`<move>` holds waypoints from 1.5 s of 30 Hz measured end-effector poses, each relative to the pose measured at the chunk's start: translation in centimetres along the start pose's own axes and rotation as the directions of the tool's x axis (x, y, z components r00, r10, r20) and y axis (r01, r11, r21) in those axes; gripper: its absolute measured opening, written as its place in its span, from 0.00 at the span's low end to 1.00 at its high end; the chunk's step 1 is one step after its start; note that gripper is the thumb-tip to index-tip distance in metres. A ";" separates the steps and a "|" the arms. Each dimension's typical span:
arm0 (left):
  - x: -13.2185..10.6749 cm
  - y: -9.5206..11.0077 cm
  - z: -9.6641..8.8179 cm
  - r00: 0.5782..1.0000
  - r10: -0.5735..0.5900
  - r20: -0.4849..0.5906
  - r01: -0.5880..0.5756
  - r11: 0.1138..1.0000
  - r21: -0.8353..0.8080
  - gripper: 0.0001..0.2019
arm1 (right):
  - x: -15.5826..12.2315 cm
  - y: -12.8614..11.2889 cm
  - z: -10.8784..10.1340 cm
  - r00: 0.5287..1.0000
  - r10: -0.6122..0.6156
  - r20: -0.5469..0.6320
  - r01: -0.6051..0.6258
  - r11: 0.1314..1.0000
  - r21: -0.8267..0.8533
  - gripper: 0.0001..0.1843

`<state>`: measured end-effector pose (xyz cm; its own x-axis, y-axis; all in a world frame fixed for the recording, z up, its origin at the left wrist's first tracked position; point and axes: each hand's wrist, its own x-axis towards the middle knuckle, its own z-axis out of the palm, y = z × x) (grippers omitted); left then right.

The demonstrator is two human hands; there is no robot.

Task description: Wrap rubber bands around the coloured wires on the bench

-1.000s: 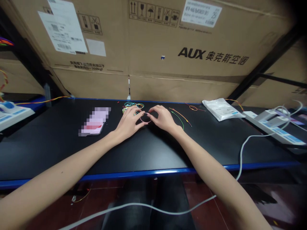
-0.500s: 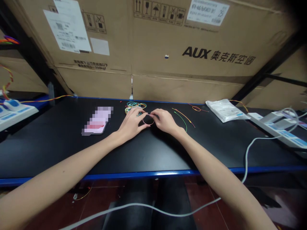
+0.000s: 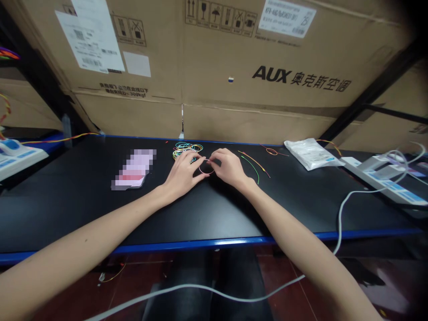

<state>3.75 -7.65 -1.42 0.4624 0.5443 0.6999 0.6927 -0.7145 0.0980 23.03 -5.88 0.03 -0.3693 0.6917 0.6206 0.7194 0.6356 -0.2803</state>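
Note:
A thin pink wire (image 3: 206, 173) curves in a loop between my two hands, just above the black tabletop. My left hand (image 3: 183, 174) has its thumb and fingers curved around the loop's left side and holds the wire. At the loop's upper right, the fingertips of my right hand (image 3: 228, 167) pinch it. Behind my left hand lies a tangle of coloured wires (image 3: 187, 147), partly covered by its fingers. A green wire (image 3: 251, 164) and an orange-yellow wire (image 3: 256, 163) rest to the right of my right hand.
A phone (image 3: 134, 169) lies at left. Toward the back right are a white plastic packet (image 3: 310, 154), a power strip (image 3: 384, 180) and a small orange wire coil (image 3: 272, 151). A grey cable (image 3: 341, 218) hangs over the front edge. A large cardboard box (image 3: 214, 93) stands behind.
The view has shifted slightly. Both hands keep nearly the same hold on the pink wire loop, and the right fingers have shifted very little.

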 end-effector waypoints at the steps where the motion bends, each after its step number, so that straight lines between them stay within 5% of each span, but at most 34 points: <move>1: 0.0 0.0 0.0 1.000 0.000 0.001 0.000 1.000 0.003 0.20 | 0.0 0.0 0.0 1.000 -0.007 0.008 0.007 1.000 0.018 0.06; 9: 0.0 0.0 -0.1 1.000 0.023 0.012 -0.022 1.000 -0.017 0.20 | 0.5 0.5 -1.2 0.973 -0.029 0.230 -0.033 0.966 0.257 0.12; 21: 0.1 0.0 0.0 1.000 0.006 -0.021 -0.007 1.000 -0.011 0.20 | -0.1 -0.2 -0.3 0.999 0.003 -0.035 -0.004 0.999 -0.032 0.05; 31: 0.0 -0.1 -0.1 1.000 0.024 0.015 -0.025 0.999 0.023 0.20 | 0.2 -0.2 -1.2 0.992 -0.019 0.124 0.000 0.988 0.153 0.12; 38: 0.1 -0.1 0.1 1.000 0.015 -0.013 -0.014 0.999 0.044 0.20 | -0.1 -0.9 -0.8 0.997 0.016 -0.075 -0.016 1.000 0.007 0.06; 45: 0.0 0.3 0.1 0.999 -0.023 -0.045 0.027 0.996 0.089 0.21 | -0.1 -1.0 -0.4 0.994 0.007 -0.107 -0.012 0.999 -0.040 0.08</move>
<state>4.01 -7.83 -1.42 0.4210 0.5404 0.7285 0.7516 -0.6575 0.0535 22.59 -6.73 0.50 -0.2990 0.6558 0.6931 0.7464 0.6133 -0.2583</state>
